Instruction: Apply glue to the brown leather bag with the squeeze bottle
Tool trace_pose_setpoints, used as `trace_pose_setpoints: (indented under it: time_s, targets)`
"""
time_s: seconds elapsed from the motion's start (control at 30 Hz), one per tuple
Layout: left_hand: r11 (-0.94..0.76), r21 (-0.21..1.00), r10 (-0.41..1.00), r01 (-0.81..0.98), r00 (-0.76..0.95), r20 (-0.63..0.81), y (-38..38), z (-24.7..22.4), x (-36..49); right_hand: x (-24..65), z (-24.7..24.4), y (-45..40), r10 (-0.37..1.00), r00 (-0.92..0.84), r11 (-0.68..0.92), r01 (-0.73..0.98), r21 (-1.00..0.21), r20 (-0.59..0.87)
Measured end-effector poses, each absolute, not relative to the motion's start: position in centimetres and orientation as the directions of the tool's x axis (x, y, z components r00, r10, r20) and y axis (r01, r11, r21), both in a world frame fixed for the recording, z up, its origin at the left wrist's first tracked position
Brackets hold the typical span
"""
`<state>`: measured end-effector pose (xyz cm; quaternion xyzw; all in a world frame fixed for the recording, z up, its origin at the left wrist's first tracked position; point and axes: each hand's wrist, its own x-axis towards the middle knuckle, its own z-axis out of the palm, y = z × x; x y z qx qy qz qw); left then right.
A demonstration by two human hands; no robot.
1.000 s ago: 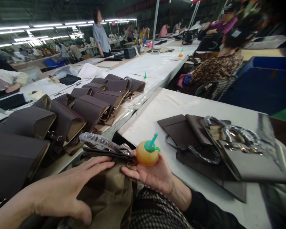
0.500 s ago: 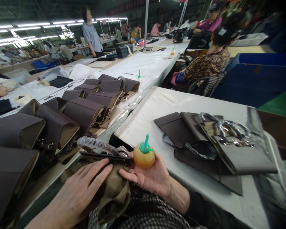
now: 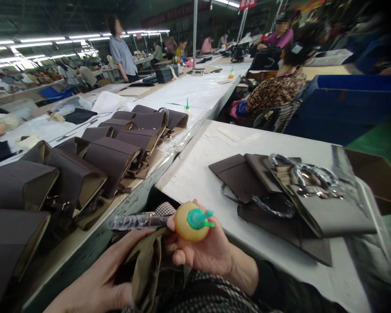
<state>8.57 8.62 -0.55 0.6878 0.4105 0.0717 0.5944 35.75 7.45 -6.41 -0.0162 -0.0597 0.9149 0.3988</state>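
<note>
My right hand [image 3: 211, 254] is closed around a round squeeze bottle [image 3: 182, 224] of amber liquid, with a green nozzle cap tilted to the right. Its fingers also touch the edge of a dark brown handbag on my lap. The bag's olive cloth lining [image 3: 145, 269] bulges out towards me, and its handle [image 3: 130, 222], wrapped in clear plastic, sticks out to the left. My left hand [image 3: 97, 269] grips the bag from the left, thumb on the near side of the lining, some fingers hidden behind the cloth.
Rows of brown handbags [image 3: 74, 174] stand on the long table at left. More flat bags [image 3: 293, 204] with plastic-wrapped handles lie on the white table [image 3: 189, 161] at right. A green-tipped bottle [image 3: 187, 108] stands farther back. A seated co-worker [image 3: 273, 93] is near a blue bin [image 3: 352, 104].
The bottle has tipped from upright so its nozzle leans right. My left hand has gone from lying flat on the bag to gripping it, and the lining has been pulled up.
</note>
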Motion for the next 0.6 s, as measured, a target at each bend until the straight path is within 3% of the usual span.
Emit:
trace_pose_setpoints:
  time_s: [0.17,0.3,0.43,0.53,0.6]
  targets:
    - [0.013,0.832,0.759,0.555,0.536,-0.370,8.2,-1.6,9.8,35.0,-6.6,7.8,0.688,-0.724,-0.717,-0.688,-0.116,0.044]
    - [0.001,0.879,0.768,0.478,0.563,-0.306,9.1,-0.8,11.3,34.8,-5.2,8.5,0.699,-0.712,-0.698,-0.700,-0.154,0.070]
    - [-0.170,0.856,0.799,0.489,0.577,-0.171,9.9,-0.7,9.8,35.9,-2.3,9.3,0.686,-0.724,-0.692,-0.680,-0.241,0.070]
    - [-0.256,0.793,0.900,0.553,0.436,-0.014,9.8,-1.4,5.6,37.5,-0.7,9.8,0.729,-0.682,-0.628,-0.699,-0.341,0.054]
    - [-0.129,0.786,0.957,0.605,0.282,-0.060,9.1,-1.5,2.3,38.4,-0.4,10.0,0.796,-0.605,-0.560,-0.741,-0.371,0.008]
